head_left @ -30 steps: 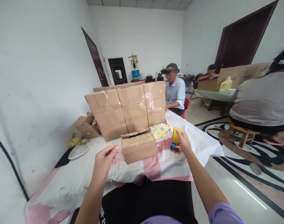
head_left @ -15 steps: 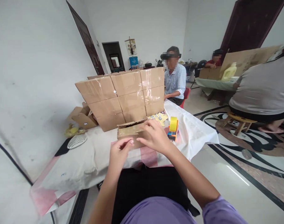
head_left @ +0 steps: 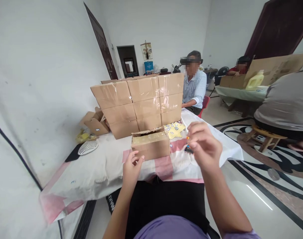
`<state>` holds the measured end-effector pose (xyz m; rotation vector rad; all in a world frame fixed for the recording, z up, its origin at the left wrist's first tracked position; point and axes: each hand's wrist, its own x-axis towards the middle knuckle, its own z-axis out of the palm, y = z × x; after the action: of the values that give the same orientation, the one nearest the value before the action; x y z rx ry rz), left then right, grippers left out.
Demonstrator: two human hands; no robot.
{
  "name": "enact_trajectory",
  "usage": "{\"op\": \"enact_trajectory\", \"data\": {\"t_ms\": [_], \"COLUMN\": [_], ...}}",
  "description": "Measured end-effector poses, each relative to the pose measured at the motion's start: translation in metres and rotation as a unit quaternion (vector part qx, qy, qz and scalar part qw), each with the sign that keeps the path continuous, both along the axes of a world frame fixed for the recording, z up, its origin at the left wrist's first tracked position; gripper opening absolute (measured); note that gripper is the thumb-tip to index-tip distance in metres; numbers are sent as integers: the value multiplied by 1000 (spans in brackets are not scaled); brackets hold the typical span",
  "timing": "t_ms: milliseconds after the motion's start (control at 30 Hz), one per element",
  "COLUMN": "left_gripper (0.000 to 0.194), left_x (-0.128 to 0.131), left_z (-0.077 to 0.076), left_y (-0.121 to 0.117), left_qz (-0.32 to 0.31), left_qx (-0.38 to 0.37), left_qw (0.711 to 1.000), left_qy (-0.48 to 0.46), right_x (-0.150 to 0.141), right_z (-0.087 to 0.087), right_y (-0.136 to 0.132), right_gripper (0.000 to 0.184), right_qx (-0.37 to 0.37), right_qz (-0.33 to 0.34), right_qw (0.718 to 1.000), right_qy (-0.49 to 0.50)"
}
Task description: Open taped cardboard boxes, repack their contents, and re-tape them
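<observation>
A small brown cardboard box [head_left: 151,146] with a ragged top flap sits on the pink and white tablecloth [head_left: 96,166] in front of me. My left hand [head_left: 132,166] is at the box's near left corner, fingers curled together in a pinch. My right hand [head_left: 203,146] is raised to the right of the box, also pinched; what either hand holds is too small to make out. The right hand covers most of the tape dispenser [head_left: 188,150], of which only a dark and orange edge shows.
A wall of taped cardboard boxes [head_left: 141,99] stands behind the small box, beside a yellow sheet with stickers [head_left: 175,130]. A white mesh object [head_left: 88,147] and an open carton [head_left: 94,124] lie at left. A seated person in blue [head_left: 195,89] and one in grey [head_left: 288,103] are nearby.
My right hand let go of the tape dispenser, went to the box top, then rose to the right in a pinch. My left hand came in to the box's near left corner.
</observation>
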<state>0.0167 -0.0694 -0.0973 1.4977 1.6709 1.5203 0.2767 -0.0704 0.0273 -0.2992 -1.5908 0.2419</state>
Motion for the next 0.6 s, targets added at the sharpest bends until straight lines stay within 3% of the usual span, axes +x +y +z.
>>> {"op": "enact_trajectory", "data": {"t_ms": [133,200,267,333,467,600], "left_gripper": [27,28,34,40,37,28], "left_x": [-7,-4,1,6,14,24], "left_z": [8,16,24,29,30,20], "left_y": [22,31,39,47,60,60], "left_qz": [55,77,85,66,5,-6], "left_qx": [85,124,156,176,158,113], "left_qw": [993,986,979,973,956,942], "left_qy": [58,76,97,136,249,317], "right_x": [-10,-30,-54,-75,-96,-100], "right_z": [36,39,31,16,-13,-32], "right_y": [44,79,116,149,193,213], "right_gripper": [18,19,15,11,9,10], "right_qx": [-115,-129,-137,-148,-166,-222], "right_qz": [101,84,-3,-37,-54,-48], "right_qw": [981,960,920,893,855,818], "right_qy": [-122,-235,-368,-423,-488,-529]}}
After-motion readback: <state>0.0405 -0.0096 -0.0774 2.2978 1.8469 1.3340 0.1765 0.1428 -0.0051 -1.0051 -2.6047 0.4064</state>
